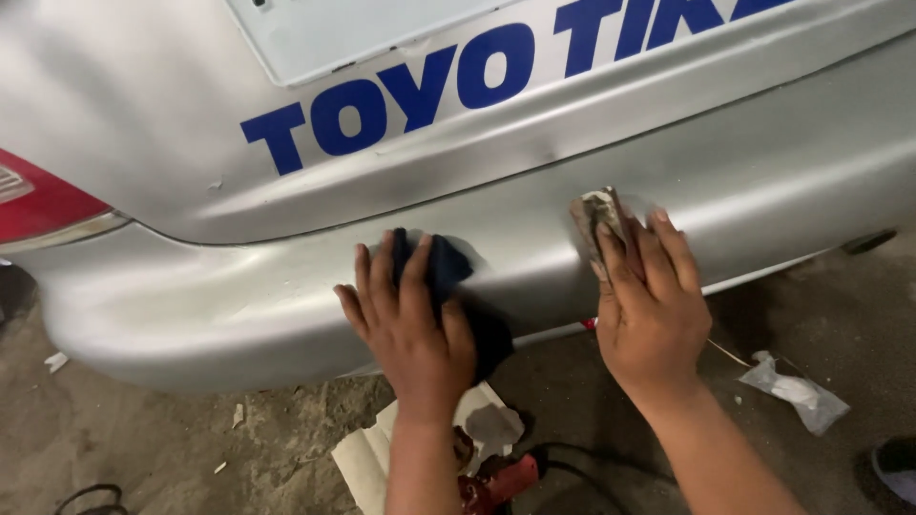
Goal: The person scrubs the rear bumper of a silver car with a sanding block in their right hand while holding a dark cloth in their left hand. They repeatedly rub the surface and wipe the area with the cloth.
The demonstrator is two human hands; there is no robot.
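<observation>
A dull silver car rear bumper (pixel 763 181) fills the upper view, with the boot lid above it carrying large blue lettering. My left hand (pixel 405 319) presses a dark blue cloth (pixel 448 272) flat against the bumper's middle. My right hand (pixel 649 305) holds a worn, grey-brown piece of sandpaper (pixel 593 221) against the bumper a little to the right, fingers spread over it.
A red tail light (pixel 43 200) shows at the left edge. On the dirty concrete floor lie sheets of tan paper (pixel 367 458), a red power tool with a black cable (pixel 501 482), a crumpled white rag (pixel 797 391) and a dark shoe (pixel 897 467) at right.
</observation>
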